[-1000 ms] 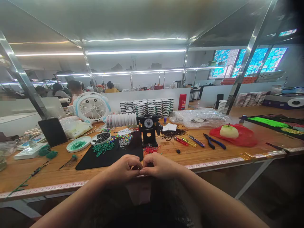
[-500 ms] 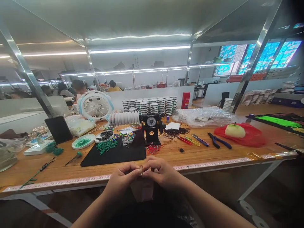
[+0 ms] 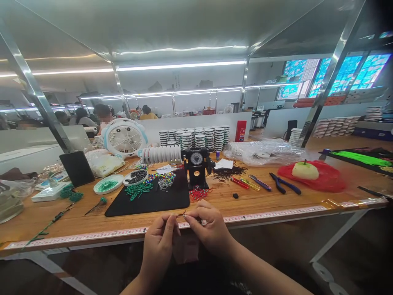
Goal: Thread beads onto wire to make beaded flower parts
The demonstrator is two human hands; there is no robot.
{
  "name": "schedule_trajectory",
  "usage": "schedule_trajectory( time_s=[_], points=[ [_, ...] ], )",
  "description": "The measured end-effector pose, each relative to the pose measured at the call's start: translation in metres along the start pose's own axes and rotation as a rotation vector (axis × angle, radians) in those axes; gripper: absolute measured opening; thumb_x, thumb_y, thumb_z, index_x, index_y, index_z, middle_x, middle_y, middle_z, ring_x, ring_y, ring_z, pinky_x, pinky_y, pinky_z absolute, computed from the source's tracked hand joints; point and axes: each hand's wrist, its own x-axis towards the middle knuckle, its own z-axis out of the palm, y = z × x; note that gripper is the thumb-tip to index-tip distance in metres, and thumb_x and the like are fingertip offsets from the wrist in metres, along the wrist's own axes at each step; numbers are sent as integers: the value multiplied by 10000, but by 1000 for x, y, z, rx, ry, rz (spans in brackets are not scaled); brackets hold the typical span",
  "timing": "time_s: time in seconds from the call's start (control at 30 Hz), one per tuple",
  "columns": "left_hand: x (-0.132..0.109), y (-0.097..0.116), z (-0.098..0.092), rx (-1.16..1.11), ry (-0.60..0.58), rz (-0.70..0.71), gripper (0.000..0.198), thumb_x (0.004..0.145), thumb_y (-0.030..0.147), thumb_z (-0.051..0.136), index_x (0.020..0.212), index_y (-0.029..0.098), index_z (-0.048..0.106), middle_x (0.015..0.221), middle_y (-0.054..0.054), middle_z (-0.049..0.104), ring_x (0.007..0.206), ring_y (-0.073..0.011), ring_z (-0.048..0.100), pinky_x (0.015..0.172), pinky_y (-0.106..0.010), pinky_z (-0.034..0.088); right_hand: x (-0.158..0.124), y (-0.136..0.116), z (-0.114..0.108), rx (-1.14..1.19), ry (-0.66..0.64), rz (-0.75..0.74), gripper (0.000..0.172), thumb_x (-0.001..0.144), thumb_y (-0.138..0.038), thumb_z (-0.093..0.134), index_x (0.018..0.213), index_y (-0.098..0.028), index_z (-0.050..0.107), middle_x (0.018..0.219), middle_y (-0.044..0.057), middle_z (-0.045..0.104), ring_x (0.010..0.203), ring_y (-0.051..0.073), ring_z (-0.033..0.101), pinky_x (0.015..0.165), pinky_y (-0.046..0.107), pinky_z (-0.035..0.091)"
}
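Delicately pinched between thumb and forefinger of the right hand [image 3: 210,225], at lower center of the frame: a thin dark strand [image 3: 181,214], held above the front edge of a wooden workbench [image 3: 215,205] and running toward the left hand [image 3: 159,237]. Thumb and fingers drawn close together on that left side, but impossible to tell whether pressed onto the strand's other end. Along the near edge, just beyond the fingertips, a printed measuring tape [image 3: 107,234]. Up and left, on a black mat [image 3: 147,207], loose green tubes [image 3: 138,190] and multicolored beads [image 3: 168,178], with a white dish [image 3: 125,179] of black beads [image 3: 137,177] at the corner. At center, a black dial device [image 3: 196,159], flanked on the left by a row of white discs [image 3: 162,154]. Right of center, lying on bare wood, a blue-handled pair of pliers [image 3: 285,184]; farther right, a pale green apple [image 3: 305,170] on red plastic [image 3: 330,177]. Behind, stacked spools [image 3: 199,141] across the middle and a white fan [image 3: 125,140] at left.
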Motion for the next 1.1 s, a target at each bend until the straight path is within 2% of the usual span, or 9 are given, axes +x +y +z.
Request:
schedule_trajectory(
  time_s=[0.1, 0.2, 0.33, 0.4, 0.47, 0.6, 0.7, 0.83, 1.1],
  points=[
    [-4, 1, 5, -58, -54, -12, 190, 817, 356, 550, 818, 173, 602, 757, -27, 624, 720, -163, 572, 702, -253, 458, -3, 7, 4, -181, 83, -238, 138, 812, -171, 541, 783, -145, 673, 654, 39, 560, 668, 148, 454, 655, 300, 370],
    [-4, 4, 12, -138, -87, -20, 238, 793, 338, 582, 965, 173, 592, 989, -67, 632, 941, -207, 566, 870, -303, 428, -4, 13, 5, -264, 67, -355, 146, 814, -139, 519, 839, -125, 662, 671, 57, 575, 659, 154, 442, 633, 308, 360],
    [-1, 11, 24, -249, -77, -90, 236, 820, 390, 530, 894, 166, 542, 862, -52, 620, 802, -188, 579, 729, -298, 480, -5, 14, 7, -264, 51, -361, 173, 827, -120, 485, 874, -110, 652, 679, 64, 569, 644, 151, 443, 621, 304, 364],
    [3, 9, 28, -205, -39, -75, 234, 854, 405, 465, 804, 178, 496, 713, -9, 559, 652, -152, 540, 600, -261, 463, -5, 12, 8, -246, 68, -317, 175, 833, -134, 487, 862, -121, 659, 669, 58, 553, 644, 151, 444, 619, 297, 368],
    [9, 2, 26, -32, -8, 52, 250, 887, 373, 401, 727, 189, 451, 635, 15, 480, 578, -132, 483, 545, -244, 416, -5, 9, 7, -202, 86, -226, 173, 842, -159, 494, 847, -139, 666, 663, 49, 537, 651, 148, 454, 613, 281, 375],
    [23, -22, 10, 420, -1, 562, 178, 898, 232, 373, 742, 193, 448, 687, -3, 483, 614, -141, 470, 574, -255, 377, -7, 0, 2, -75, 22, -19, 172, 845, -194, 507, 785, -165, 664, 678, 31, 535, 681, 137, 492, 618, 252, 389],
    [29, -35, 0, 602, 14, 811, 135, 889, 169, 375, 772, 193, 438, 683, -8, 484, 607, -147, 458, 563, -256, 370, -6, -6, -3, -10, -65, 91, 165, 823, -192, 534, 713, -163, 653, 679, 22, 559, 692, 135, 508, 639, 252, 389],
    [31, -39, -2, 685, 33, 915, 99, 879, 135, 383, 812, 185, 435, 705, -18, 491, 624, -152, 465, 586, -266, 382, -1, -8, -6, 120, -126, 249, 132, 772, -190, 580, 709, -155, 690, 672, 24, 610, 673, 136, 536, 628, 245, 393],
    [35, -34, 1, 735, 5, 928, 118, 881, 133, 381, 790, 192, 429, 695, -11, 501, 616, -149, 490, 564, -258, 386, 3, -4, -6, 326, -115, 484, 152, 715, -217, 603, 682, -129, 722, 656, 31, 647, 637, 135, 546, 575, 222, 392]
  ],
)
